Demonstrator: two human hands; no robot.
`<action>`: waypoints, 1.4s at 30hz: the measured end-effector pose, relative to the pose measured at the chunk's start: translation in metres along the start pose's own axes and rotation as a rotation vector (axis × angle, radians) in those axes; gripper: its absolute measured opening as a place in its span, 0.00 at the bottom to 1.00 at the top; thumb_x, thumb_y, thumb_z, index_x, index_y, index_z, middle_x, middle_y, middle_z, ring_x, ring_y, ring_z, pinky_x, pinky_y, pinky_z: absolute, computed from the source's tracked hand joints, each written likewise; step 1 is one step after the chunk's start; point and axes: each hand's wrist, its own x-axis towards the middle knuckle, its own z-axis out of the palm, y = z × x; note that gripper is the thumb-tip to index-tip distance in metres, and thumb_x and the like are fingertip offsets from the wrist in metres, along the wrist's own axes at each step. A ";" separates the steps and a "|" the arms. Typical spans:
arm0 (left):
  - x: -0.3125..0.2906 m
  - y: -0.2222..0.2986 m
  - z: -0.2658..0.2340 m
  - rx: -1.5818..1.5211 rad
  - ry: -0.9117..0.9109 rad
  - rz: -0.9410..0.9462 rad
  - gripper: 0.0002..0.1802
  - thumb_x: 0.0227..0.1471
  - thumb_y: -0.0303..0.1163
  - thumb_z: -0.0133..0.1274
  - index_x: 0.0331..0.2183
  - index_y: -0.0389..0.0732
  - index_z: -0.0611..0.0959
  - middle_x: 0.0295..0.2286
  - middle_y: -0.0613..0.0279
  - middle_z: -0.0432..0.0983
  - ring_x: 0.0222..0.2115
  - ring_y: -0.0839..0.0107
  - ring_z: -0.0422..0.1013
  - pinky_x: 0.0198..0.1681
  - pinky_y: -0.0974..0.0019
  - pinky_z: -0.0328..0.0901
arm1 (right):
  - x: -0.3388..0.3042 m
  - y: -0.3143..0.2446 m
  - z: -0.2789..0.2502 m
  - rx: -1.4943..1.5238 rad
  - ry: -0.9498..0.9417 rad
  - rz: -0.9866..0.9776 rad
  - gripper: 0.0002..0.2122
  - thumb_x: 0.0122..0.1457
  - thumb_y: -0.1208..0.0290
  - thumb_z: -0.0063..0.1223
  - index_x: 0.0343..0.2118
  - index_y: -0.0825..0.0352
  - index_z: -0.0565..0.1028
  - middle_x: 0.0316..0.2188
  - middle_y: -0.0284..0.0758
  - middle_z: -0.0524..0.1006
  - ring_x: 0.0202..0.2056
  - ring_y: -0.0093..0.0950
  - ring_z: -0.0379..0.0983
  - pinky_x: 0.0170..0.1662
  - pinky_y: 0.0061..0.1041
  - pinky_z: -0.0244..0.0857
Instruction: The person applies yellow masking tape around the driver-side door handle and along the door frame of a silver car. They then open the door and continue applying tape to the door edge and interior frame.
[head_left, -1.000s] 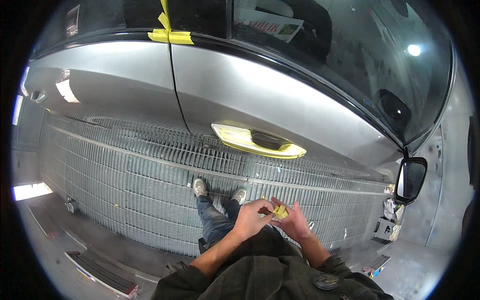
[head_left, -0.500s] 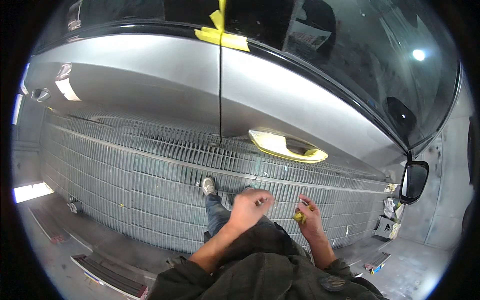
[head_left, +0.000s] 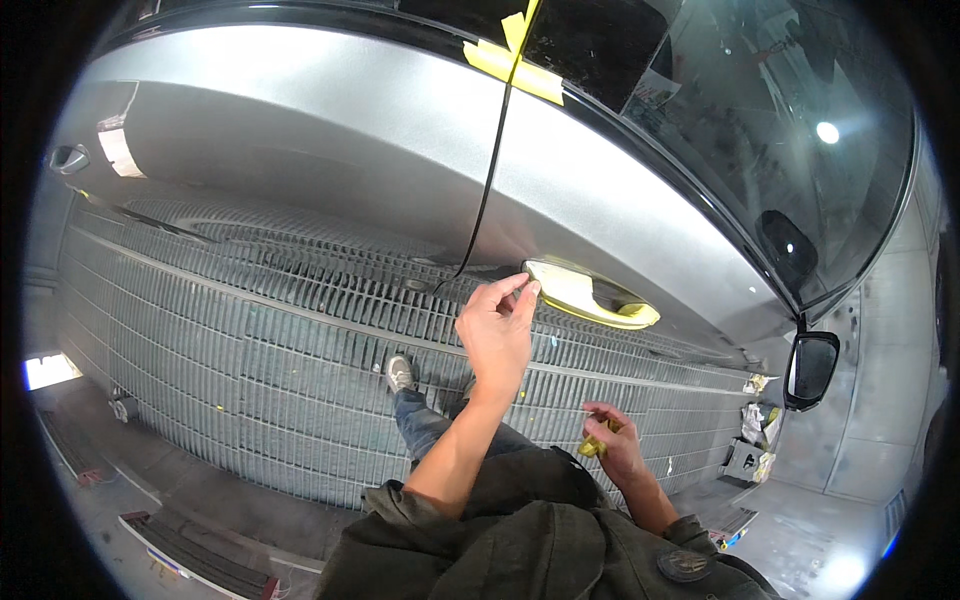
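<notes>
A silver car door (head_left: 330,160) fills the upper half of the view. Its handle (head_left: 590,295) is covered in yellow masking tape. My left hand (head_left: 497,333) is raised to the handle's left end, thumb and forefinger pinched at the edge of the tape. My right hand (head_left: 615,445) stays low by my waist, closed on a crumpled wad of yellow tape (head_left: 592,442). More yellow tape strips (head_left: 512,58) cross the black seam between the doors near the window line.
A metal grate floor (head_left: 250,350) runs under the car, with my shoe (head_left: 399,373) on it. A black side mirror (head_left: 811,368) sticks out at the right. Crumpled masking scraps and a box (head_left: 750,445) lie beyond it. A rear door handle (head_left: 68,158) shows far left.
My left hand has risen from my waist up to the taped handle and pinched at its left end. My right hand has dropped lower with the tape wad. The view has shifted along the car.
</notes>
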 end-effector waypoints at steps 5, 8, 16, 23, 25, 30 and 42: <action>-0.005 0.001 0.007 -0.028 0.055 0.000 0.10 0.49 0.28 0.67 0.35 0.35 0.88 0.21 0.66 0.74 0.21 0.80 0.64 0.25 0.73 0.61 | 0.000 0.002 -0.004 -0.015 -0.017 0.021 0.15 0.56 0.77 0.62 0.47 0.71 0.77 0.31 0.28 0.73 0.33 0.19 0.69 0.38 0.21 0.64; -0.009 0.005 0.008 -0.004 0.078 0.017 0.09 0.50 0.28 0.66 0.35 0.35 0.88 0.21 0.62 0.74 0.20 0.75 0.66 0.25 0.69 0.63 | 0.000 0.003 -0.008 -0.053 -0.022 0.008 0.15 0.57 0.76 0.61 0.47 0.71 0.76 0.31 0.28 0.73 0.32 0.20 0.70 0.37 0.21 0.65; -0.009 -0.006 0.014 -0.083 0.071 -0.019 0.08 0.51 0.28 0.64 0.35 0.35 0.87 0.23 0.63 0.74 0.20 0.77 0.66 0.25 0.70 0.63 | -0.001 0.007 -0.018 -0.025 -0.018 0.020 0.14 0.57 0.76 0.60 0.47 0.70 0.77 0.31 0.27 0.73 0.31 0.19 0.70 0.36 0.21 0.65; -0.010 -0.009 0.016 -0.077 0.091 -0.072 0.10 0.53 0.28 0.64 0.35 0.32 0.86 0.22 0.71 0.74 0.22 0.83 0.63 0.26 0.76 0.60 | 0.002 0.006 -0.016 -0.071 -0.067 -0.004 0.13 0.58 0.76 0.59 0.46 0.70 0.78 0.31 0.27 0.74 0.33 0.19 0.70 0.37 0.21 0.64; -0.010 -0.004 0.015 -0.058 0.076 -0.066 0.09 0.53 0.28 0.63 0.35 0.31 0.86 0.22 0.72 0.74 0.22 0.84 0.63 0.26 0.76 0.60 | 0.001 0.006 -0.017 -0.092 -0.073 -0.011 0.12 0.58 0.76 0.59 0.46 0.70 0.78 0.31 0.27 0.74 0.33 0.19 0.70 0.38 0.21 0.64; -0.011 0.002 0.015 -0.043 0.051 -0.101 0.10 0.54 0.29 0.61 0.35 0.32 0.85 0.22 0.65 0.74 0.21 0.78 0.65 0.27 0.70 0.64 | -0.003 0.007 -0.017 -0.071 -0.041 0.021 0.12 0.58 0.76 0.59 0.45 0.69 0.78 0.31 0.27 0.74 0.33 0.19 0.70 0.38 0.21 0.64; -0.009 -0.001 0.007 -0.082 -0.007 -0.102 0.10 0.54 0.29 0.61 0.35 0.31 0.84 0.21 0.68 0.72 0.23 0.81 0.65 0.28 0.73 0.64 | 0.002 0.011 -0.017 -0.021 -0.054 -0.013 0.12 0.59 0.74 0.59 0.45 0.68 0.78 0.31 0.28 0.75 0.32 0.19 0.70 0.37 0.21 0.64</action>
